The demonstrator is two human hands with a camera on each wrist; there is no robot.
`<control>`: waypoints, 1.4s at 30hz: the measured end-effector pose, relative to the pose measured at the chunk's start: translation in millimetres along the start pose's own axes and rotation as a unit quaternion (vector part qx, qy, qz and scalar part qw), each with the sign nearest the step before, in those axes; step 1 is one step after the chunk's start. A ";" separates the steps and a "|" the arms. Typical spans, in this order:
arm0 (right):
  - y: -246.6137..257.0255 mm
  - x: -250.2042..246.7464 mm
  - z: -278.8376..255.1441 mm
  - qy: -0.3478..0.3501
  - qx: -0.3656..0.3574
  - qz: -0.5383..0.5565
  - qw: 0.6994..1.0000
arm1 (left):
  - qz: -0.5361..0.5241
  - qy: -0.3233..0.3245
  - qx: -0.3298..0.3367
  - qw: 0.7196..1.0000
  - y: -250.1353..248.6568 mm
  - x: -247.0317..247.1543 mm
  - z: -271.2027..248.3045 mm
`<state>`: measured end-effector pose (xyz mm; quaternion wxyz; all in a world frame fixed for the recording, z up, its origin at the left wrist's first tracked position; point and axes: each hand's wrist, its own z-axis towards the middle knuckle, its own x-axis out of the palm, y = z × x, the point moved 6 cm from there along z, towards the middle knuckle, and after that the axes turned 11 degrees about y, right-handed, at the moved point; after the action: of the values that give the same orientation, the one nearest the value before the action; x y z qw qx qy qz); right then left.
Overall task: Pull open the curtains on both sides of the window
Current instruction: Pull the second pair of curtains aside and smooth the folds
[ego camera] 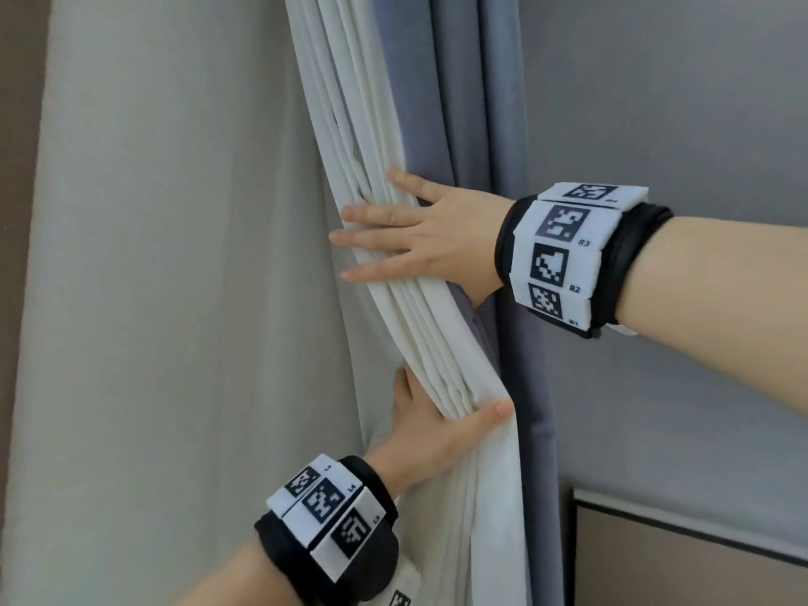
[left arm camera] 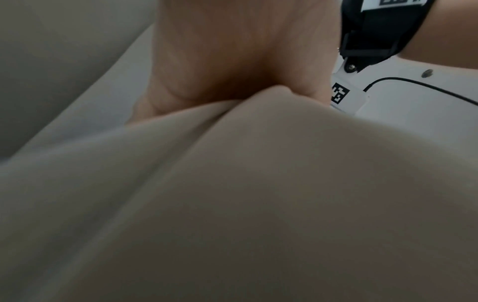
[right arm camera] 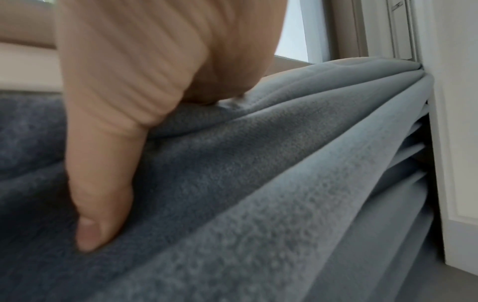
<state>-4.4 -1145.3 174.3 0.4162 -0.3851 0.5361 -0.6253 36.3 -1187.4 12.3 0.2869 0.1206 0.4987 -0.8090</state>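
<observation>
2 hands [ego camera: 437, 238], 2 wristbands [ego camera: 568, 255], 1 white curtain [ego camera: 415, 321], 1 grey curtain [ego camera: 459, 102].

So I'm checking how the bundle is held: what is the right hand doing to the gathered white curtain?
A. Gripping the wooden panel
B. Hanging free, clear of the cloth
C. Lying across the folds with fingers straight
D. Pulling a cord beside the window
C: in the head view the right hand lies across the gathered white curtain with its fingers straight, while the left hand grips the same bundle lower down.

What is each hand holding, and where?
Left hand grips the bunched white curtain low down; right hand presses straight fingers flat across its gathered folds higher up.
</observation>
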 end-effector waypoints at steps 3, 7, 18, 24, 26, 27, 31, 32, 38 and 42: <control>1.1 19.5 11.8 0.042 0.001 0.007 0.999 | 0.006 0.019 0.007 1.000 8.5 4.8 20.0; 0.3 45.8 20.1 0.072 0.014 0.023 0.997 | 0.011 0.051 -0.007 0.999 23.1 12.3 42.8; 13.5 94.1 44.1 0.156 0.003 0.008 0.988 | 0.009 0.131 -0.016 0.991 39.0 39.4 91.0; 14.2 129.8 49.8 0.206 0.013 0.033 0.978 | 0.003 0.162 0.005 0.987 51.6 47.3 112.1; 13.2 147.0 49.8 0.210 0.023 0.045 0.976 | -0.002 0.182 0.042 0.982 50.5 47.6 118.9; 12.2 155.7 49.7 0.208 0.028 0.051 0.976 | -0.004 0.183 0.063 0.981 49.4 44.5 121.8; 12.0 192.2 51.7 0.197 0.034 0.064 0.978 | 0.009 0.047 0.043 0.998 63.6 3.3 132.4; 11.4 201.2 53.1 0.194 0.034 0.064 0.978 | 0.010 -0.024 0.037 0.999 67.7 -13.1 133.1; 10.2 246.6 57.4 0.162 0.020 0.076 0.984 | 0.047 -0.299 -0.054 0.952 115.5 -66.2 145.9; 8.3 269.7 58.3 0.129 0.016 0.081 0.988 | -0.012 -0.278 -0.067 0.958 144.3 -40.7 165.7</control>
<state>-45.7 -1418.1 183.1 0.3989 -0.2499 0.6049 -0.6423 168.6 -1367.3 3.9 0.4114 -0.1346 0.4542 -0.7787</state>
